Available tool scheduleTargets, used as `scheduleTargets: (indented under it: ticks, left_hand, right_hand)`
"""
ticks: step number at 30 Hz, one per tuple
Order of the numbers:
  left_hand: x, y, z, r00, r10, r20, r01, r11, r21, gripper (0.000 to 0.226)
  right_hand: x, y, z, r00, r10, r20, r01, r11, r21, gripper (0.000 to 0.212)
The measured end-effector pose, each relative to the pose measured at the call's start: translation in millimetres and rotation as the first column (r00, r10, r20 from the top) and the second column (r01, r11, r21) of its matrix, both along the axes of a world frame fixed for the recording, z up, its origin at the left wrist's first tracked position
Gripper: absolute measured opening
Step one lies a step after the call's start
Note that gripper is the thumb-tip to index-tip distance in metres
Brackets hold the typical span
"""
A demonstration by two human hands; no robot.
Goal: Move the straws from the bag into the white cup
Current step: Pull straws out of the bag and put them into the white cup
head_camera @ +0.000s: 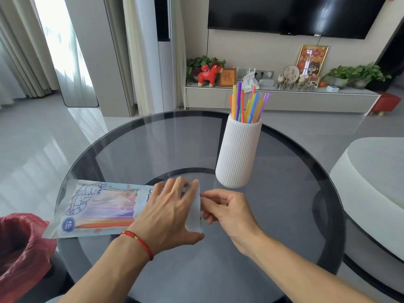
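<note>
A clear printed plastic bag point(96, 206) lies flat on the left of the round glass table point(295, 193), with several coloured straws still inside it. My left hand point(170, 213) presses down on the bag's right end, fingers spread over it. My right hand point(227, 211) pinches the bag's open right edge between thumb and fingers. The white ribbed cup point(238, 154) stands upright beyond my right hand and holds several coloured straws point(247, 106) that stick out of its top.
A bin lined with a red bag point(19, 243) sits at the table's lower left edge. A white rounded seat point(376, 184) stands to the right. A TV cabinet with plants and ornaments point(279, 92) lines the far wall.
</note>
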State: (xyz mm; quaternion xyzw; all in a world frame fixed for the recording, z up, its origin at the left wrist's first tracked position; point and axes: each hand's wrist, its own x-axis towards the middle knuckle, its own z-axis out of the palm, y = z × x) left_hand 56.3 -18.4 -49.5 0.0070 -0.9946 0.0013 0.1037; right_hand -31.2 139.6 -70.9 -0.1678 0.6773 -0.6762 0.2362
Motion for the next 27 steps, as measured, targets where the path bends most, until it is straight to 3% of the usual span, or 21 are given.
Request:
scheduleTargets:
  ticks: [6, 9, 13, 16, 18, 20, 22, 24, 27]
  left_hand:
    - [2, -18, -1, 0.992, 0.122, 0.041, -0.118, 0.989, -0.086, 0.118]
    - [3, -17, -3, 0.980, 0.139, 0.140, -0.139, 0.990, -0.010, 0.115]
    - [1, -5, 0, 0.988, 0.109, 0.109, -0.124, 0.982, 0.145, 0.078]
    - [-1, -2, -1, 0.994, 0.100, 0.050, -0.100, 0.995, -0.001, 0.047]
    - [-2, -1, -3, 0.996, 0.079, 0.034, -0.079, 0.997, -0.011, 0.041]
    - [-3, 1, -3, 0.998, 0.060, 0.034, -0.060, 0.998, 0.002, 0.043]
    - [-4, 2, -3, 0.997, 0.068, 0.035, -0.068, 0.998, 0.002, 0.040]
    - [-5, 2, -2, 0.996, 0.092, 0.015, -0.092, 0.995, 0.032, 0.033]
    - [-5, 5, -3, 0.992, 0.125, 0.004, -0.125, 0.991, 0.043, 0.027]
  right_hand:
    - [-32, 25, 18, 0.995, -0.101, 0.023, 0.101, 0.995, -0.017, 0.008]
    - [-42, 45, 25, 0.996, -0.057, 0.069, 0.062, 0.995, -0.081, 0.022]
    - [-48, 66, 31, 0.997, 0.041, 0.064, -0.034, 0.994, -0.102, 0.023]
    - [-53, 77, 37, 0.997, 0.070, 0.040, -0.063, 0.985, -0.158, 0.020]
    - [-56, 82, 41, 0.997, 0.065, 0.034, -0.057, 0.978, -0.200, 0.020]
    - [-56, 83, 42, 0.993, 0.093, 0.070, -0.072, 0.964, -0.256, 0.041]
    - [-53, 79, 39, 0.974, 0.160, 0.161, -0.100, 0.940, -0.327, 0.088]
    - [-46, 69, 35, 0.938, 0.258, 0.232, -0.158, 0.914, -0.375, 0.118]
    - [-26, 45, 28, 0.908, 0.365, 0.206, -0.282, 0.895, -0.345, 0.124]
